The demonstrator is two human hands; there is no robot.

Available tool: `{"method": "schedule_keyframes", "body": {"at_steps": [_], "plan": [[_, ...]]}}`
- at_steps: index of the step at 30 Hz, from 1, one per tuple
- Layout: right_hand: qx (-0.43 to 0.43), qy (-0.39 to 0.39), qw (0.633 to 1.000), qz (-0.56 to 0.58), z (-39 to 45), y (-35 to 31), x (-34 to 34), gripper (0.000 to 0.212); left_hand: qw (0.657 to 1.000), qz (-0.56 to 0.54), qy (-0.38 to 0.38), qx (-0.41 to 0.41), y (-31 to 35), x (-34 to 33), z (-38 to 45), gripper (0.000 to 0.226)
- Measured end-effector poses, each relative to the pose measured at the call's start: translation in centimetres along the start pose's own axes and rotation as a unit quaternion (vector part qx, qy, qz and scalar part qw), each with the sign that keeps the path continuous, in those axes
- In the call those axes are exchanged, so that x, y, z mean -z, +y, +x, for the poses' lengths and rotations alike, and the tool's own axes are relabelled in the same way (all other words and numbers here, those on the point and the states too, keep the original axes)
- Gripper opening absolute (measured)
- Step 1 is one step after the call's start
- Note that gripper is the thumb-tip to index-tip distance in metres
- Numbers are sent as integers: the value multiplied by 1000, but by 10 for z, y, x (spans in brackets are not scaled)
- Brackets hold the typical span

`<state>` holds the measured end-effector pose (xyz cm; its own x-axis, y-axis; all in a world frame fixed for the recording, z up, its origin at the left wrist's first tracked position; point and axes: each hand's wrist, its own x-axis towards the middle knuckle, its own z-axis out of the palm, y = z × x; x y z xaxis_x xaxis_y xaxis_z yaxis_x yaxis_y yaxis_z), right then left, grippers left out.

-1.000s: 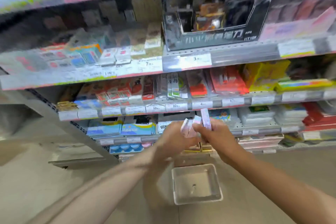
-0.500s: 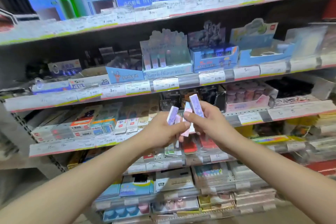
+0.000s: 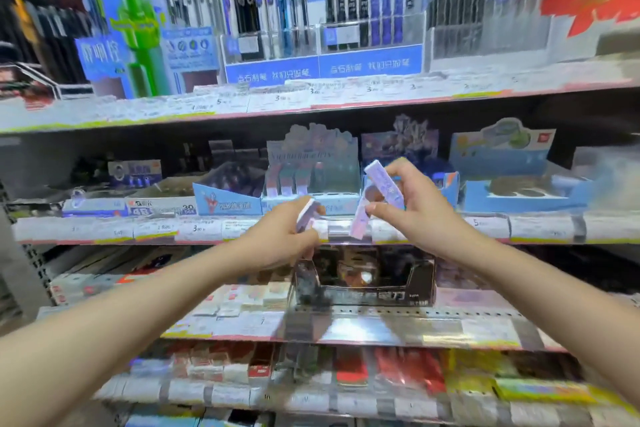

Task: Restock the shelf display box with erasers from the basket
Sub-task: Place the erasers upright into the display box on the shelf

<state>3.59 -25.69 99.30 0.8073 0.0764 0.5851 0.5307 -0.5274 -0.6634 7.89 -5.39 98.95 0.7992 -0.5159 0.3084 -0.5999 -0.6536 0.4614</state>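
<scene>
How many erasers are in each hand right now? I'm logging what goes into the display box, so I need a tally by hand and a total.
Erasers in the left hand: 1, lilac
Erasers in the right hand: 2, one held up high and one hanging lower
Total visible: 3. Motion blur could hide another behind the fingers.

A shelf (image 3: 540, 229) with price labels along its edge is carrying 4 display boxes side by side: a pale blue display box (image 3: 311, 166) is sitting between 2 others.
</scene>
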Motion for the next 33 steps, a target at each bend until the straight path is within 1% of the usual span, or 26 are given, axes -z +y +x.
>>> {"method": "schedule_keyframes", "body": {"at_steps": [3, 5, 8, 9, 11, 13, 16, 18, 19, 21, 22, 24, 26, 27, 29, 33], "plan": [[23, -7, 999, -41, 29, 10, 8, 31, 997, 76, 24, -6, -9, 9, 22, 27], [38, -11, 997, -63, 47, 18, 9, 27, 991, 133, 27, -7, -14, 14, 33, 30], [66, -13, 993, -93, 68, 27, 4, 21, 970, 243, 29, 8, -22, 22, 48, 47], [80, -13, 991, -107, 74, 29, 1, 20, 965, 262, 28, 14, -25, 25, 53, 50], [103, -15, 986, -131, 82, 30, -4, 16, 960, 277, 21, 26, -33, 32, 62, 50], [118, -20, 980, -159, 90, 32, -11, 13, 960, 276, 3, 35, -40, 41, 71, 51], [135, -20, 963, -232, 102, 35, -20, 16, 965, 251, -65, 37, -49, 51, 80, 56], [122, -30, 953, -277, 109, 38, -23, 17, 968, 226, -106, 34, -53, 54, 82, 50], [107, -32, 951, -287, 112, 39, -24, 17, 970, 210, -121, 30, -55, 55, 82, 46], [75, -27, 953, -292, 116, 39, -29, 19, 971, 187, -149, 23, -58, 58, 81, 29], [64, -23, 953, -297, 119, 39, -32, 21, 970, 183, -159, 18, -60, 59, 81, 29], [51, -25, 946, -320, 124, 37, -38, 19, 969, 176, -173, 14, -66, 62, 84, 38], [31, -41, 936, -348, 128, 36, -43, 28, 969, 166, -181, 9, -70, 63, 87, 47], [16, -47, 933, -355, 130, 34, -44, 33, 969, 163, -185, 8, -71, 63, 87, 55], [-2, -52, 932, -357, 134, 33, -43, 34, 968, 164, -192, 1, -72, 62, 87, 69], [7, -77, 926, -370, 140, 30, -47, 27, 969, 161, -185, -7, -73, 63, 86, 70]]}}
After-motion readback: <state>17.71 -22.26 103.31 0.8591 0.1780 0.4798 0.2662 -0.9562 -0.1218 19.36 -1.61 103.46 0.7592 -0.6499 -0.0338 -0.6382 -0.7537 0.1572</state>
